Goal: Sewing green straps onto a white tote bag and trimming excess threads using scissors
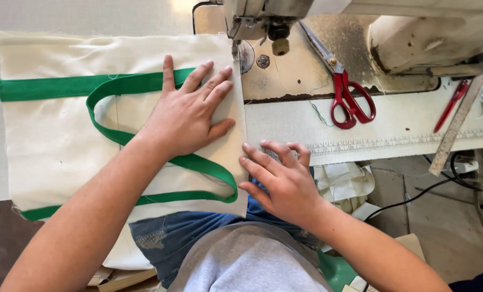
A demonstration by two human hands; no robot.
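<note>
A worker's left hand (190, 116) lies flat, fingers spread, on a cream cloth bag (63, 146) with green straps (112, 86), which is spread on the sewing table (403, 124) left of the machine (284, 21). The right hand (282, 181), fingers loosely curled and gripping nothing, touches the bag's right edge. Red scissors (347, 97) lie by the machine; a metal ruler (455, 127) and a red pen (451, 105) rest at far right. The bag is flat, its contents unseen.
</note>
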